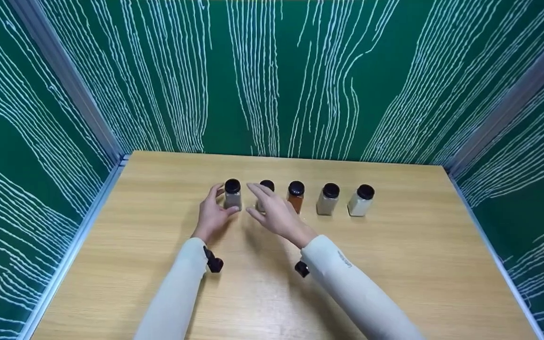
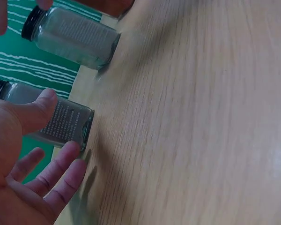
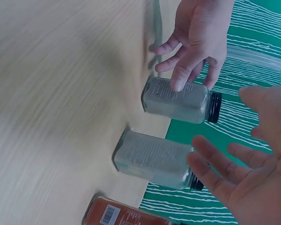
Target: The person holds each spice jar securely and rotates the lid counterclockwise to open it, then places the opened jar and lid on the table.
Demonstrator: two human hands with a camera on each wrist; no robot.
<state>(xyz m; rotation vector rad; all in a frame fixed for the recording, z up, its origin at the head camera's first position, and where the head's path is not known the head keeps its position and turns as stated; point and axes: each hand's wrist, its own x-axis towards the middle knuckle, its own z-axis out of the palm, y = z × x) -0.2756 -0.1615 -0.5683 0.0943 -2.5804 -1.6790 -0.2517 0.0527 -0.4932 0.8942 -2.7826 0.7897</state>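
Farthest left in a row of square glass spice jars stands a jar of grey powder [image 1: 233, 200] with a black lid. My left hand [image 1: 212, 215] holds it at its left side, the thumb [image 3: 180, 79] across the printed front and the other fingers toward the side and back. My right hand [image 1: 279, 215] hovers just right of it, fingers spread and holding nothing. Partly hidden behind that hand is a second jar [image 3: 152, 159] with pale grey contents; the fingertips overlap its lid end in the right wrist view.
An orange-red spice jar [image 1: 295, 196], a grey one [image 1: 327, 200] and a whitish one [image 1: 361, 202] continue the row rightward. All stand on a wooden table [image 1: 272, 293]. Green walls with white lines [image 1: 295, 71] enclose its back and sides.
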